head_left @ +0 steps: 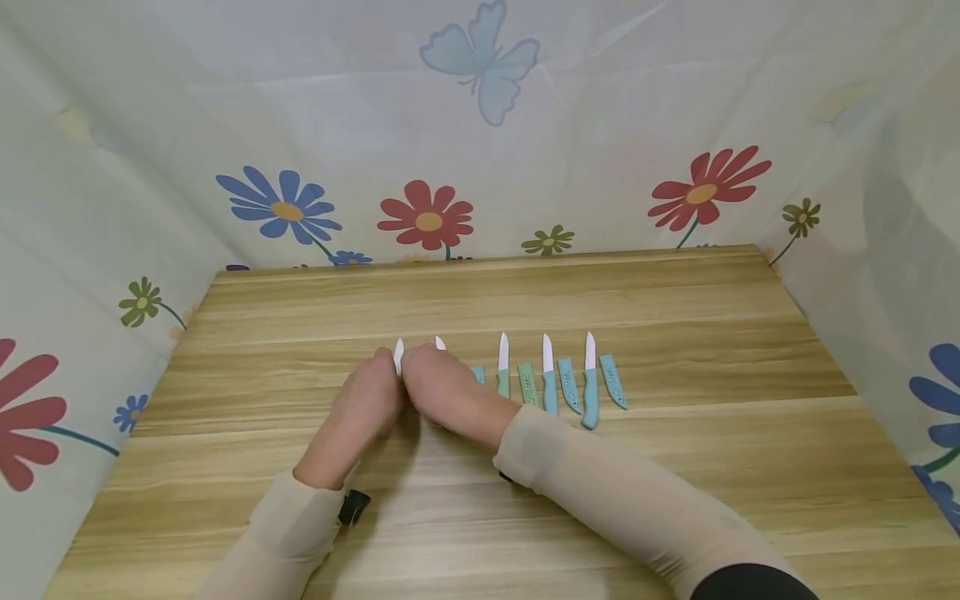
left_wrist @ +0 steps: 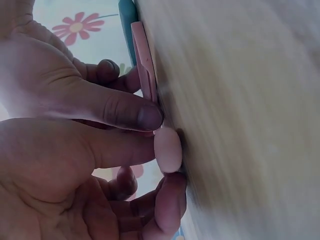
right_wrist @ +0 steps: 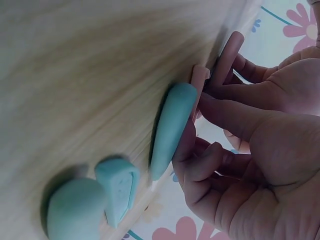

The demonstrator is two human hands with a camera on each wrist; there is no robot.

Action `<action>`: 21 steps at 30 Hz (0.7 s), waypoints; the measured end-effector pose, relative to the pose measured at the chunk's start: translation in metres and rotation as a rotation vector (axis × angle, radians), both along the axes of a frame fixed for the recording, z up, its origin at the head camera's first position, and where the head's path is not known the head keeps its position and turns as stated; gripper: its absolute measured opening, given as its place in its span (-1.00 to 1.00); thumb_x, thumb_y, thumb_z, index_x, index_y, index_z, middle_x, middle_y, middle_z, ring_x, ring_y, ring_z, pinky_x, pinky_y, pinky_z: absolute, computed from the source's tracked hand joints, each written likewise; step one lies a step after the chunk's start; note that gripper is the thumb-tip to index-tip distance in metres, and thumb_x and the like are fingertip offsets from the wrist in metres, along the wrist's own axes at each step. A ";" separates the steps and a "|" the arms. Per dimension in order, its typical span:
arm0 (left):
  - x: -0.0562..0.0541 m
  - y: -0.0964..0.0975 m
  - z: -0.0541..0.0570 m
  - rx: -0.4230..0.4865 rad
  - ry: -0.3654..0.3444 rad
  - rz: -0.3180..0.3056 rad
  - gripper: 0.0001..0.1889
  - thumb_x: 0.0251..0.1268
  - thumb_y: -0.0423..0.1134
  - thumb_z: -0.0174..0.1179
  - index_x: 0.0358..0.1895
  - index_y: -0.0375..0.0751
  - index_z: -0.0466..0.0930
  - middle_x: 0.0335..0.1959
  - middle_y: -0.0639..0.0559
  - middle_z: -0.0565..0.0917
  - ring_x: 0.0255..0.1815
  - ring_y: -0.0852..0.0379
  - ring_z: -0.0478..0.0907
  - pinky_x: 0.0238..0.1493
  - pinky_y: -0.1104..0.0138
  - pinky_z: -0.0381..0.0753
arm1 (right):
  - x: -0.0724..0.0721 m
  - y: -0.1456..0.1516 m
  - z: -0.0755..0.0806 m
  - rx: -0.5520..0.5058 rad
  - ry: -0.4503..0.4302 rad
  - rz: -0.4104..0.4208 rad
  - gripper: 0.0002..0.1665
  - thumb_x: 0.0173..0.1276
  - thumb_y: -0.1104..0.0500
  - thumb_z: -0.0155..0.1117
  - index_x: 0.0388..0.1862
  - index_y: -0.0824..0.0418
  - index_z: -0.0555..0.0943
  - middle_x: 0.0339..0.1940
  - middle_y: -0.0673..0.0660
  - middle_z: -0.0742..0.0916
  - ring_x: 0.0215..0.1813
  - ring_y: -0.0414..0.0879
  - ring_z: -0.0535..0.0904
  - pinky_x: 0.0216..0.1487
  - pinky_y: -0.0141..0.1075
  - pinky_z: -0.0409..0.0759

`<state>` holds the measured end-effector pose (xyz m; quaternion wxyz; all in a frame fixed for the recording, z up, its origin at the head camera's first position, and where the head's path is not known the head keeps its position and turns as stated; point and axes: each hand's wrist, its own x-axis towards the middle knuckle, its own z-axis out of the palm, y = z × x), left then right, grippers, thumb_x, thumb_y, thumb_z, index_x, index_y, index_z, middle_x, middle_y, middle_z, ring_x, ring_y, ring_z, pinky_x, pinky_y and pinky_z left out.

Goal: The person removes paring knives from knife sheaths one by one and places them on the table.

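Side by side, both hands work low over the left end of a row of small knives. My left hand (head_left: 367, 385) pinches the pink handle (left_wrist: 168, 150) of a knife between thumb and fingers. Its white blade (head_left: 399, 352) points away from me in the head view. With thumb and fingers, my right hand (head_left: 438, 382) pinches a pink blade sheath (left_wrist: 143, 60) right beside that knife. Close by the right fingers lies a teal-handled knife (right_wrist: 174, 130); in the head view its white blade tip (head_left: 440, 342) shows past the right hand, which hides the handle.
Rightward along the row lie a blue sheath (head_left: 479, 374), a green-handled knife (head_left: 503, 362), a green sheath (head_left: 528, 385), a blue-handled knife (head_left: 550, 385), another blue sheath (head_left: 569, 387), one more blue-handled knife (head_left: 591, 392) and a last sheath (head_left: 614, 382). Flowered cloth (head_left: 600, 125) surrounds the wooden table (head_left: 675, 317).
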<state>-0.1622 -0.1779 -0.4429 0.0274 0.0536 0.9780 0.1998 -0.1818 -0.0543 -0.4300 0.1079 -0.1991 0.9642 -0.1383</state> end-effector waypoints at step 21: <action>0.001 -0.001 0.008 0.024 -0.088 0.032 -0.83 0.50 -0.39 0.15 -0.07 -0.45 0.39 -0.37 -0.24 0.55 -0.43 -0.12 0.57 -0.50 0.17 0.63 | -0.001 0.019 0.018 0.002 0.022 0.046 -0.80 0.48 0.26 0.38 -0.41 0.25 0.68 -0.23 0.18 0.67 -0.32 -0.11 0.58 -0.48 -0.37 0.61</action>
